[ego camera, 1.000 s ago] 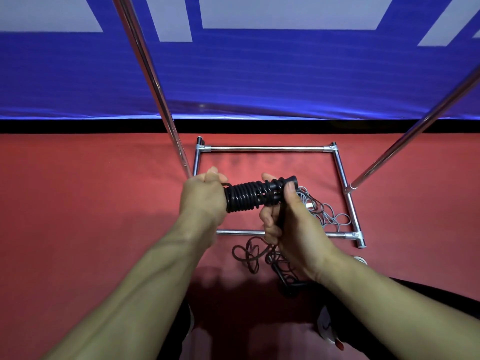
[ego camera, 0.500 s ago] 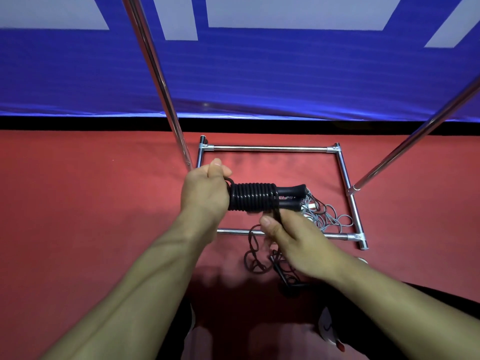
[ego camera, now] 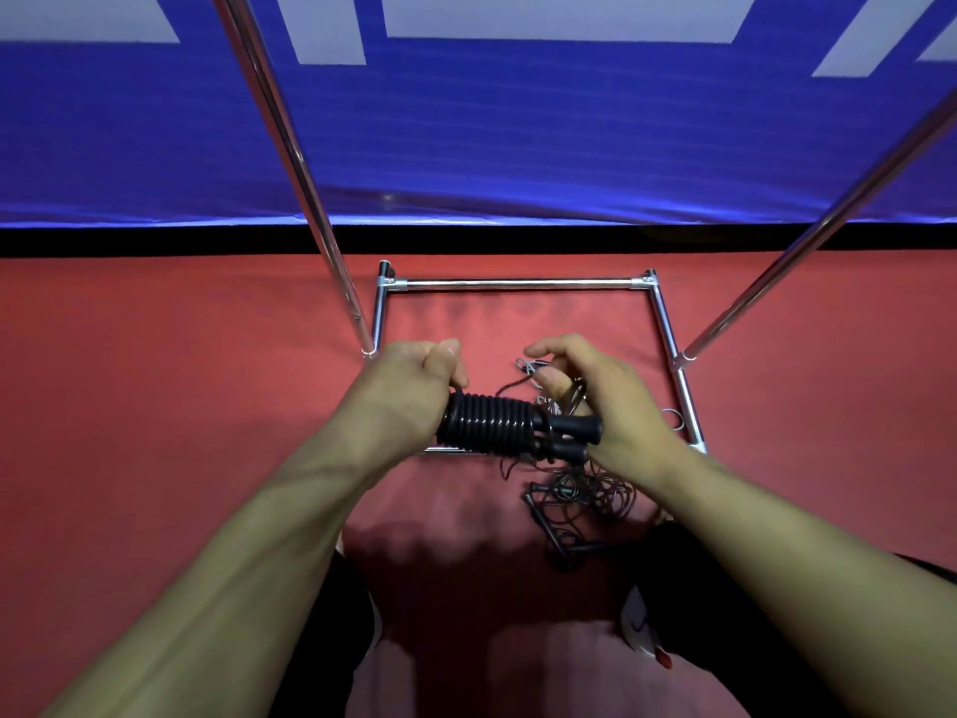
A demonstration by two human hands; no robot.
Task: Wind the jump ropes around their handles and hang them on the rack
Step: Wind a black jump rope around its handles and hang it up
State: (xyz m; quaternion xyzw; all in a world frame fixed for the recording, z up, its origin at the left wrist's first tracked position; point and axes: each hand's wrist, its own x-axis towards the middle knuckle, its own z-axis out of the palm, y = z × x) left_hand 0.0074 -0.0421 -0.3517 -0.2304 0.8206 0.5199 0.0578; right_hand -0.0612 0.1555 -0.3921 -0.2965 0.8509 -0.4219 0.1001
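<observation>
A black jump rope (ego camera: 497,424) is coiled tightly around its two paired handles, whose free ends (ego camera: 577,436) stick out to the right. My left hand (ego camera: 409,391) grips the left end of the bundle. Just right of it, my right hand (ego camera: 606,401) pinches the thin loose cord above the handle ends, fingers curled. More loose ropes lie on the red floor: a dark tangle (ego camera: 580,497) below the bundle and a pale grey one (ego camera: 528,367) behind my hands. The chrome rack (ego camera: 518,284) stands in front, its base frame on the floor.
Two slanted chrome rack posts rise left (ego camera: 290,163) and right (ego camera: 808,246) of my hands. A blue and white banner (ego camera: 518,137) covers the wall behind. My dark trouser legs and a white shoe (ego camera: 639,634) show at the bottom.
My right hand has swung from under the bundle up to its right side, carrying the cord over the handles. The bundle has dropped lower in view and the left hand keeps its grip.
</observation>
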